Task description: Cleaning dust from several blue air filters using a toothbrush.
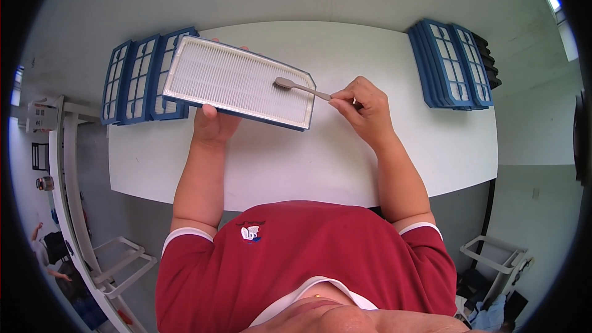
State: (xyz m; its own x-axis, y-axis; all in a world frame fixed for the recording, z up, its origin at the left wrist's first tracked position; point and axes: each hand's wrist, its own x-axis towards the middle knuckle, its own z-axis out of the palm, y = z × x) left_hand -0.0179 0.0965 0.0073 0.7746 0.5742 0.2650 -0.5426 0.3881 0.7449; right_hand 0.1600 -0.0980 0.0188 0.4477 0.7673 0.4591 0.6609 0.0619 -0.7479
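A pleated air filter (234, 80), white inside a blue frame, is held tilted above the table. My left hand (216, 124) grips it from below, thumb on the near edge and fingertips showing past the far edge. In my right hand (364, 108) the thin handle of a small brush (308, 90), shaped like a toothbrush, is pinched between thumb and fingers. The brush's dark bristles rest on the white pleats towards the filter's right end.
Blue-framed filters (137, 80) lie stacked in several rows at the table's left end. More stacked filters (450, 65) lie at the far right, with black ridged pieces (484, 61) beside them. The white table (277, 166) spans the middle. Another person (52, 250) is at the far left.
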